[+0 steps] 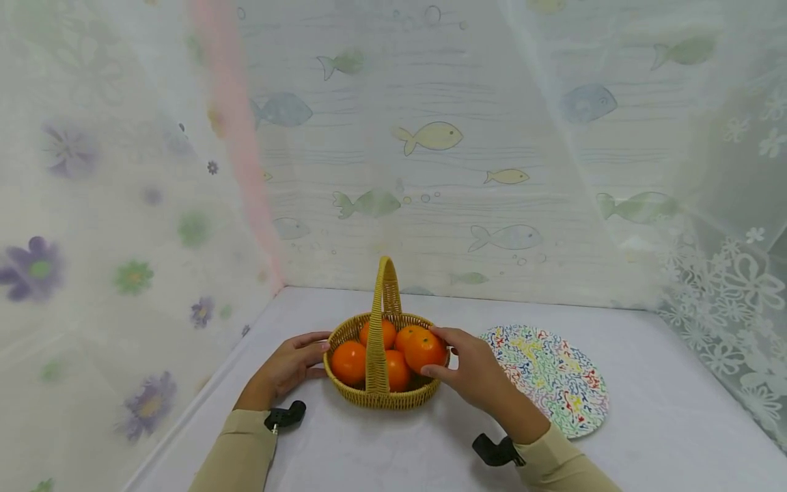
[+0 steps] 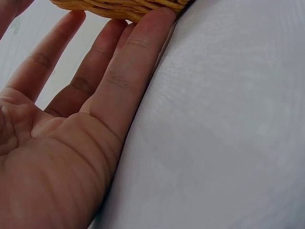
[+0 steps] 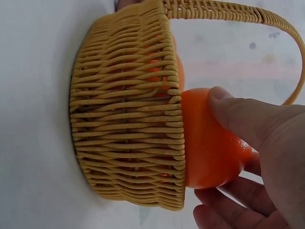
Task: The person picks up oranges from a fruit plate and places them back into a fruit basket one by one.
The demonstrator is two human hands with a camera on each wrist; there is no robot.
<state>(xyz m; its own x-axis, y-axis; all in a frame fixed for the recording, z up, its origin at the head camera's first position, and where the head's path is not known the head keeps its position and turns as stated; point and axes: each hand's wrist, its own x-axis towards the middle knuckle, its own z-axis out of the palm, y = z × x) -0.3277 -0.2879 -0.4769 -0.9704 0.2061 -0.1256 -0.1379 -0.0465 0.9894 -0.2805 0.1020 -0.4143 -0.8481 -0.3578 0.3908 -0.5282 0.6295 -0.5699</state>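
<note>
A yellow wicker basket [image 1: 393, 402] with a tall arched handle stands on the white cloth, holding several oranges [image 1: 350, 363]. At its right side my right hand [image 1: 478, 374] grips one orange [image 1: 425, 350] between thumb and fingers. In the right wrist view this orange [image 3: 209, 148] sits above the basket's rim, its lower part hidden behind the wicker. My left hand [image 1: 287, 367] is at the basket's left side. Its fairly straight fingers [image 2: 121, 81] touch the wicker from outside, low by the cloth, as the left wrist view shows.
To the right of the basket lies a round mat [image 1: 553, 379] with a multicoloured squiggle pattern, partly behind my right forearm. Sheer curtains with fish [image 1: 436, 136] and flowers hang behind and on both sides of the white-covered table [image 1: 381, 451].
</note>
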